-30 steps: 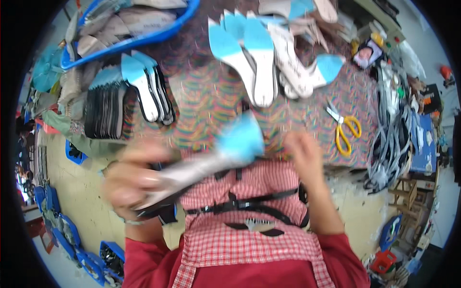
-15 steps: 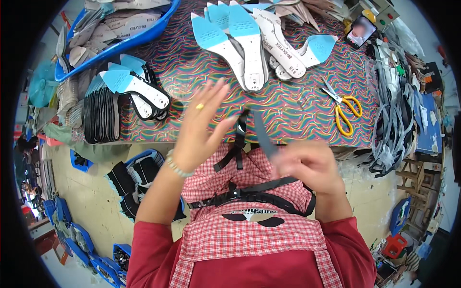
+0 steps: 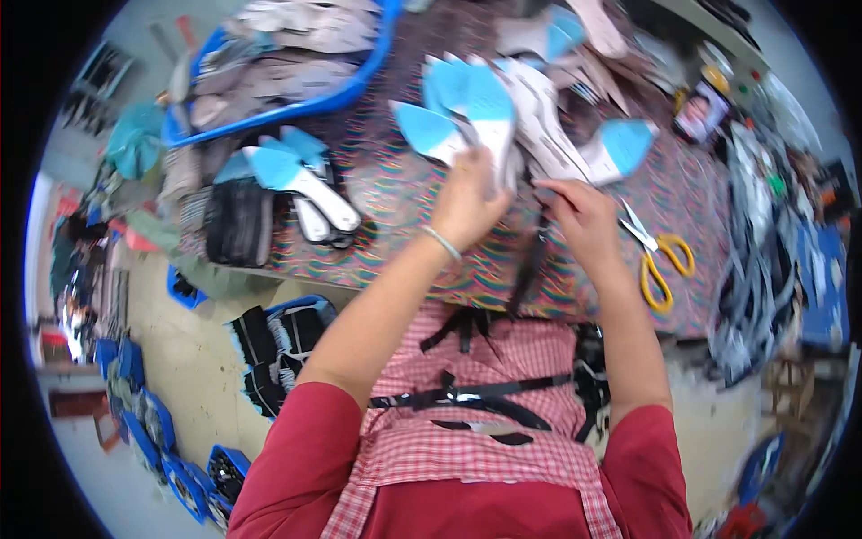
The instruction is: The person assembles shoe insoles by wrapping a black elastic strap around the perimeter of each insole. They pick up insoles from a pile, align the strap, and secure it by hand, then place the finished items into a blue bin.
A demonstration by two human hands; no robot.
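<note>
My left hand [image 3: 467,202] reaches over the patterned table cloth [image 3: 386,216] and closes on the near end of a white insole with a light blue tip [image 3: 489,112], the top one of a fanned pile. Just to its right, my right hand [image 3: 582,216] pinches a thin black strap [image 3: 528,265] that hangs down over the table edge toward my lap. More black straps [image 3: 476,395] lie across my red checked apron.
Yellow-handled scissors [image 3: 660,260] lie right of my right hand. A second heap of insoles [image 3: 301,184] and a black stack [image 3: 235,225] sit at the left, behind them a blue basket [image 3: 359,85]. Grey straps [image 3: 763,260] pile at the right edge. Blue crates [image 3: 180,467] stand on the floor.
Both hands have moved from my lap forward onto the table. The left hand, open before, now closes on an insole in the pile; the right still carries the black strap.
</note>
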